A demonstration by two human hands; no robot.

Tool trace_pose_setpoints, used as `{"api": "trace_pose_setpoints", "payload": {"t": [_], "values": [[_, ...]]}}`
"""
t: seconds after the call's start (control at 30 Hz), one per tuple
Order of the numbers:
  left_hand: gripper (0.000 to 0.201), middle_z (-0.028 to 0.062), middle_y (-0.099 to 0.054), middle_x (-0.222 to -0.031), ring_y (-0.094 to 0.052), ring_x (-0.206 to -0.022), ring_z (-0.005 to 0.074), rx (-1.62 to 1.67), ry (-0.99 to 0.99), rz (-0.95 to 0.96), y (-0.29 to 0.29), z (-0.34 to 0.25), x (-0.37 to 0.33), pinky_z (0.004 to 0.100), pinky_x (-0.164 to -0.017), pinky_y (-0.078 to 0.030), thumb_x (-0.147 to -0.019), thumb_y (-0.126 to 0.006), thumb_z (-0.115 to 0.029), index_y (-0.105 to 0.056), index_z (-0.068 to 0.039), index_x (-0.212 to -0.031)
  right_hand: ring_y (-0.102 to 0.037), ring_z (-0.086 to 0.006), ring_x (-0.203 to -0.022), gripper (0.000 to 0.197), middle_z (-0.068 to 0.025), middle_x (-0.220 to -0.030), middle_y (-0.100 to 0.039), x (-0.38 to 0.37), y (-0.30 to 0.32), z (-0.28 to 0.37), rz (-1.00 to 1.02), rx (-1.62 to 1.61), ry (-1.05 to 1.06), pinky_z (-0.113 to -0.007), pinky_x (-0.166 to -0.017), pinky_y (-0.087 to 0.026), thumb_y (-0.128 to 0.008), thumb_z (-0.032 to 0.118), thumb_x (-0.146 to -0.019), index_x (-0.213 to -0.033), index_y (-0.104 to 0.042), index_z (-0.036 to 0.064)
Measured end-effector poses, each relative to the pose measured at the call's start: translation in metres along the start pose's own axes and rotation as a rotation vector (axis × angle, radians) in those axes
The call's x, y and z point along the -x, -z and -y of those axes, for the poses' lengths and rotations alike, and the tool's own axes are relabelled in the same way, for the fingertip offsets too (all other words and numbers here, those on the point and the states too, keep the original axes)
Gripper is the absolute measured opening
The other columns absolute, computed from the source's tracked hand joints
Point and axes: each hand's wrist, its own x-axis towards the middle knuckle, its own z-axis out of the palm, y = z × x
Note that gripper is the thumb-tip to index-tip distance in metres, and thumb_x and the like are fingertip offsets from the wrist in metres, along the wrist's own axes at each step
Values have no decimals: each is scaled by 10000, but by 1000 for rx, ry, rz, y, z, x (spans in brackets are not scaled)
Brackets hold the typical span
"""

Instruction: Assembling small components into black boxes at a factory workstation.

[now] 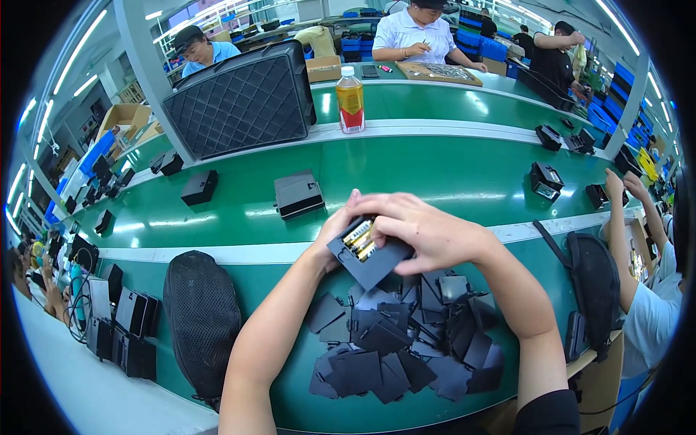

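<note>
Above the near bench I hold a black plastic battery box (371,270) tilted between both hands. Its battery compartment is uncovered and shows several gold-coloured batteries (358,241) side by side. My left hand (330,233) grips the box along its left side, with most of its fingers hidden behind. My right hand (435,226) arches over the top; a bent finger touches the batteries and the thumb lies at the lower right corner. Directly below is a loose heap of thin black plastic covers (395,373) with small tabs.
Black boxes (298,194) stand along the green conveyor (391,170) beyond my hands. A black mesh pouch (201,322) lies left, more boxes (138,313) farther left. A black bag (591,283) sits right, beside a co-worker's arms (634,254). A drink bottle (350,101) stands behind.
</note>
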Motion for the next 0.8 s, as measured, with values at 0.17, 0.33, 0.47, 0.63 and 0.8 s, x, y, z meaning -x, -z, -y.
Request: {"api": "trace_pose_setpoints", "payload": {"t": [0.17,0.33,0.47,0.63,0.8], "values": [[487,150,-527,-1232,-607,-941,200,-194,-225,-156,-21,4,1,315,-695,-571,-994,-524,-264,-353,-165,-1439,-454,-353,-1300,408,-163,-1445,-417,21,2,-13,73,340,-317,-431,-965,-460,-738,151,-695,-1037,-536,61],[456,147,-501,-1237,-582,-945,197,-302,-444,-202,-40,13,-5,351,-738,-565,-987,-530,-238,-361,-177,-1405,-476,-389,-1266,513,-191,-1436,-422,5,3,6,106,76,-764,-447,-1000,-437,-744,160,-715,-1152,-506,36],[350,129,-507,-1191,-575,-928,183,-270,-481,-245,-36,17,-10,341,-747,-555,-984,-517,-205,-402,-162,-1312,-482,-376,-1263,572,-175,-1432,-435,6,-6,6,61,38,-827,-431,-1018,-423,-753,159,-718,-1207,-482,37],[226,99,-520,-1121,-568,-921,159,-267,-482,-358,-21,18,-14,300,-763,-526,-973,-506,-155,-423,-142,-1183,-475,-345,-1282,656,-144,-1425,-456,7,-6,4,-64,145,-581,-413,-1035,-414,-769,146,-710,-1279,-456,49],[163,66,-532,-1064,-558,-917,138,-341,-506,-340,-14,22,-15,262,-786,-482,-967,-516,-134,-419,-133,-1098,-469,-331,-1289,771,-134,-1419,-468,7,-9,-4,-181,176,-335,-416,-1050,-409,-785,132,-695,-1371,-419,67]]}}
